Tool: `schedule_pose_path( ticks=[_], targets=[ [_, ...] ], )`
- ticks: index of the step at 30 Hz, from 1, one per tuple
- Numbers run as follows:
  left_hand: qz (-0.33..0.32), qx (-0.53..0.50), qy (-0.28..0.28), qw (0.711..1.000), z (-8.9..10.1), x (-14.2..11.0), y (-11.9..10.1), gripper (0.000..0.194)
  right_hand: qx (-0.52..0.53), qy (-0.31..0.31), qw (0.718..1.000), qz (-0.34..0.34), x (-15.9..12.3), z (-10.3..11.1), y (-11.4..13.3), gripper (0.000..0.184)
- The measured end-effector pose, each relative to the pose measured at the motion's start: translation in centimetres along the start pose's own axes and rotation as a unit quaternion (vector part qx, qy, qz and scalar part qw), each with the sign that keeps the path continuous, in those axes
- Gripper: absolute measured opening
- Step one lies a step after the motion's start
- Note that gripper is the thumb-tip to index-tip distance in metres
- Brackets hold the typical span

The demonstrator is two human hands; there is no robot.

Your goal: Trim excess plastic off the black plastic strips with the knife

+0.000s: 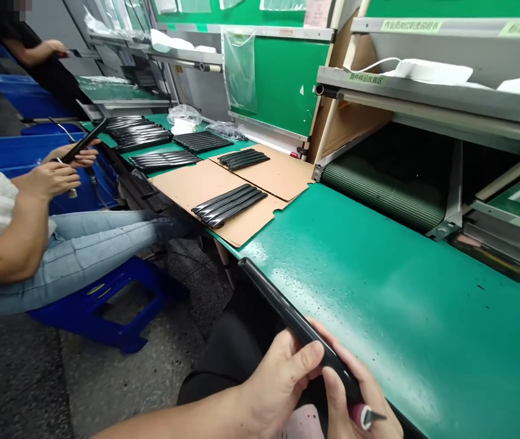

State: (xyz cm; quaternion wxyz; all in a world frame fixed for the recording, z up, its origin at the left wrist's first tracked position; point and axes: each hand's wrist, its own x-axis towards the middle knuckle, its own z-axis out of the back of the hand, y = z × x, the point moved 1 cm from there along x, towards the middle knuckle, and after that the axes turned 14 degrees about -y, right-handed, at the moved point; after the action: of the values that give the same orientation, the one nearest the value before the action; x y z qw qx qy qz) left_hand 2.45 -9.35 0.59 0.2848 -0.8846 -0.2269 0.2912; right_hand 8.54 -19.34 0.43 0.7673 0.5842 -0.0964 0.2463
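A long, glossy black plastic strip (282, 305) slants across the front of my body, its far end over the table edge. My left hand (284, 369) is closed around its middle, thumb pressed on top. My right hand (360, 390) wraps the near end of the same strip, thumb against its side. A small knife (366, 417) with a pink-wrapped grip and a pointed metal tip sticks out of my right hand, its tip toward the right. The rest of that knife is hidden by my fingers.
Black strips (230, 204) lie in a row on brown cardboard (260, 228) atop the green table (333, 244). More strips (138, 134) are farther back. A conveyor belt (388, 192) is at right. A co-worker on a blue stool (117, 305) holds a strip at left.
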Motion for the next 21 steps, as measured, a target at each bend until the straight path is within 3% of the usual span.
schedule_pose_path(
  ticks=[2, 4, 6, 8, 9, 10, 12, 15, 21],
  targets=[
    [-0.005, 0.095, 0.01, 0.995, 1.4, -0.5, -0.6, 0.027, 0.02, -0.012, 1.0, -0.004, 0.5, -0.6, -0.3, 0.024],
    [-0.047, 0.268, 0.025, 0.962, 2.7, -1.1, -1.4, 0.028, 0.002, -0.005, 1.0, -0.03, 0.9, -0.3, -1.1, 0.027],
    [-0.169, 0.435, 0.05, 0.883, 3.5, -1.5, -2.7, 0.025, -0.008, 0.017, 0.997, -0.07, 1.2, 0.1, -1.9, 0.03],
    [-0.317, 0.533, 0.091, 0.779, 3.5, -1.4, -3.9, 0.017, 0.017, 0.052, 0.993, -0.107, 1.1, 0.2, -2.3, 0.029],
    [-0.367, 0.559, 0.114, 0.735, 3.3, -1.0, -4.4, 0.025, 0.041, 0.067, 0.99, -0.12, 1.0, 0.0, -2.4, 0.028],
    [-0.392, 0.579, 0.135, 0.702, 3.1, -0.5, -4.6, 0.033, 0.065, 0.076, 0.986, -0.132, 0.9, -0.2, -2.3, 0.026],
    [-0.381, 0.616, 0.166, 0.669, 2.6, 0.9, -4.6, 0.04, 0.105, 0.086, 0.977, -0.164, 0.6, -0.8, -2.1, 0.026],
    [-0.332, 0.623, 0.184, 0.684, 2.4, 2.4, -4.1, 0.041, 0.144, 0.084, 0.959, -0.231, 0.7, -1.0, -2.1, 0.034],
    [-0.235, 0.501, 0.131, 0.823, 3.9, 2.7, -4.1, 0.033, 0.135, 0.109, 0.95, -0.261, 1.3, 0.2, -3.1, 0.038]
  ],
)
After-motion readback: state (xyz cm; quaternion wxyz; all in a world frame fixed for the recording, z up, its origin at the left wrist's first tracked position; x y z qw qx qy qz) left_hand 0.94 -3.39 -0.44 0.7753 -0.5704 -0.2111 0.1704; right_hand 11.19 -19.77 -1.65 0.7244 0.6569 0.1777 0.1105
